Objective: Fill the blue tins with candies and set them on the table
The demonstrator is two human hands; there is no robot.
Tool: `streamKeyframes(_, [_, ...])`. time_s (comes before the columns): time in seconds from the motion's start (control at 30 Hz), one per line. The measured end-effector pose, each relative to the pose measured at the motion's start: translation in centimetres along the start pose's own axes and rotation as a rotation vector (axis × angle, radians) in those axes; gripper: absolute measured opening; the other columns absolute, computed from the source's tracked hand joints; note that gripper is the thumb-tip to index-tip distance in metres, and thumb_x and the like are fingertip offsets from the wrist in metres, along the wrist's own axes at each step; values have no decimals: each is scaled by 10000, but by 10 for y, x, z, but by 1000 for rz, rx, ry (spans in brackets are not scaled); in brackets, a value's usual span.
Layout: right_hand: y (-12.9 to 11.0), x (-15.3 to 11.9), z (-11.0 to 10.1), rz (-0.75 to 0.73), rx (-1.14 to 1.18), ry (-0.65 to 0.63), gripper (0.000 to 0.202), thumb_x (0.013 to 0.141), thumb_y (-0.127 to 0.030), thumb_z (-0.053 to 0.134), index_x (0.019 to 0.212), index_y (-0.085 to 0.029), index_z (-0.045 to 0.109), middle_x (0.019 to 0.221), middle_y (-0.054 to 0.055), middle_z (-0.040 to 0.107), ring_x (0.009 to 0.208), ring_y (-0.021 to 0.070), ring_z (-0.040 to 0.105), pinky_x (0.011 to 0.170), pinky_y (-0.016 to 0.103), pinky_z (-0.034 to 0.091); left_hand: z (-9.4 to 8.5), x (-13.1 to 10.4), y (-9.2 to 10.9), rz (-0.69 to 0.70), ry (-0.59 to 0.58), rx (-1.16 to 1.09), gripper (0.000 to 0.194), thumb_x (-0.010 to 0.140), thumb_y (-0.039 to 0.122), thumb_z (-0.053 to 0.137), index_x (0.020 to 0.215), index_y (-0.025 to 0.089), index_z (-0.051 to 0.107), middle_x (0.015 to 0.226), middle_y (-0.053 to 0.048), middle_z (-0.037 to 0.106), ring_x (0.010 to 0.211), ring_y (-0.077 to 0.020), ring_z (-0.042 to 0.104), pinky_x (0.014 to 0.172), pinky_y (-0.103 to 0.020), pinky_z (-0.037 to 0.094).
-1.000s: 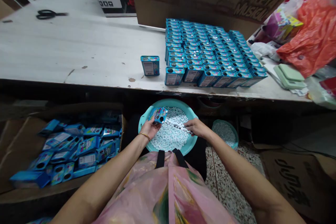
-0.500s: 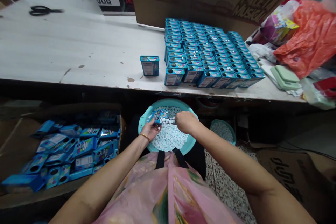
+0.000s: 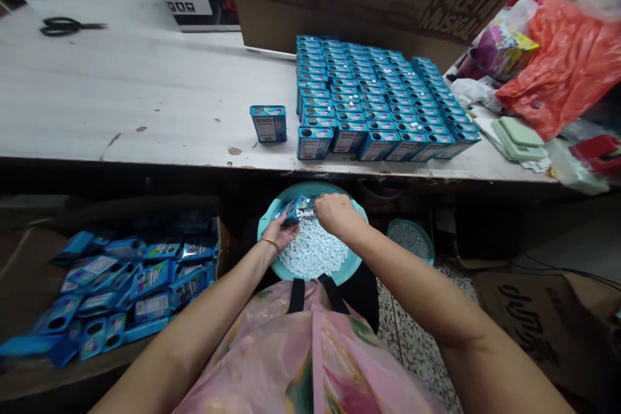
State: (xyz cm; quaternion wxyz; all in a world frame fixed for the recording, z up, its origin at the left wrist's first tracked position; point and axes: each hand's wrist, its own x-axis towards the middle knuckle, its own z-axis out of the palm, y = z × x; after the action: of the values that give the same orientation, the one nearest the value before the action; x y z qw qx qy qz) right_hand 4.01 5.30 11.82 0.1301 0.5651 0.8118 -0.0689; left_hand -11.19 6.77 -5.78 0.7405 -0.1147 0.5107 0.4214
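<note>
My left hand (image 3: 281,231) is closed around a small blue candy box (image 3: 294,208), held tilted over the basin with its open end toward the right. My right hand (image 3: 334,212) is closed in a fist on a small scoop (image 3: 311,207), mostly hidden by the fingers. White candies (image 3: 304,213) lie at the box's mouth, where the scoop's tip meets it. Below both hands a turquoise basin (image 3: 358,265) rests on my lap, filled with loose white candies (image 3: 315,249).
Rows of upright blue boxes (image 3: 371,100) stand on the white table (image 3: 184,97), with one box (image 3: 269,124) apart. A carton (image 3: 24,297) of blue boxes is at lower left. Scissors (image 3: 72,26), a green scale (image 3: 519,139) and a second basin (image 3: 410,239) are around.
My right hand has moved slightly up and left, bringing the scoop to the box's mouth. The box is tilted a little more. The whole view has shifted slightly.
</note>
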Motion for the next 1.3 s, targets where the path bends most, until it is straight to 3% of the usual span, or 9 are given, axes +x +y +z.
streamKeyframes(0.17, [-1, -3, -3, -82, -27, 52, 271, 822, -122, 384, 849, -131, 654, 910, 146, 627, 846, 220, 586, 654, 283, 453, 10, 5, 5, -20, -11, 106, 152, 772, 258, 600, 886, 164, 563, 684, -73, 596, 618, -172, 617, 569, -301, 512])
streamKeyframes(0.3, [25, -26, 3, 22, 25, 19, 277, 826, -134, 376, 875, -167, 646, 926, 117, 620, 842, 201, 583, 678, 275, 435, 4, 1, 4, -39, -42, 121, 165, 767, 259, 603, 904, 175, 562, 684, -73, 601, 629, -176, 620, 579, -312, 517])
streamKeyframes(0.47, [49, -39, 72, 298, 195, -74, 368, 823, -74, 342, 1059, -200, 595, 1064, 85, 589, 913, 181, 575, 737, 255, 407, -3, -25, 2, 31, -102, 194, 221, 720, 245, 649, 913, 193, 555, 685, -56, 615, 615, -173, 628, 598, -315, 514])
streamKeyframes(0.63, [4, -25, 147, 246, 351, -222, 355, 867, -73, 298, 1038, -78, 609, 1059, 136, 600, 949, 168, 557, 780, 238, 391, -11, -49, 9, 290, -159, 354, 384, 614, 244, 736, 932, 213, 522, 736, -27, 644, 586, -183, 636, 587, -326, 499])
streamKeyframes(0.73, [-16, -18, 169, 173, 415, -247, 340, 843, -86, 360, 1020, -141, 645, 1047, 98, 634, 953, 172, 567, 793, 235, 400, -18, -52, 13, 309, -143, 357, 389, 597, 261, 749, 899, 198, 513, 727, -27, 650, 587, -189, 640, 581, -316, 494])
streamKeyframes(0.87, [-3, -13, 187, 145, 783, -267, 352, 740, -58, 472, 1007, -147, 683, 1028, 76, 666, 984, 200, 572, 847, 234, 393, -24, -49, 15, 285, -152, 329, 352, 609, 267, 739, 863, 187, 508, 713, -32, 655, 595, -196, 647, 575, -310, 496])
streamKeyframes(1.07, [32, -28, 182, 134, 1034, -228, 361, 718, -108, 509, 1042, -115, 668, 913, 69, 685, 788, 168, 607, 731, 256, 478, -21, -44, 15, 260, -146, 279, 297, 643, 222, 709, 867, 196, 516, 664, -20, 639, 580, -186, 639, 580, -320, 506])
streamKeyframes(1.2, [47, -46, 149, 177, 1144, -207, 369, 730, -126, 496, 1060, -157, 660, 856, 46, 658, 574, 110, 547, 510, 227, 468, -17, -39, 11, 266, -138, 262, 311, 654, 219, 698, 904, 215, 513, 674, -17, 633, 586, -180, 638, 587, -321, 507])
streamKeyframes(1.3, [51, -53, 112, 150, 1020, -144, 338, 753, -139, 501, 1043, -186, 667, 861, 44, 652, 624, 103, 557, 582, 223, 469, -16, -37, 6, 269, -155, 270, 332, 646, 232, 704, 917, 214, 512, 673, -16, 626, 578, -176, 634, 591, -324, 506])
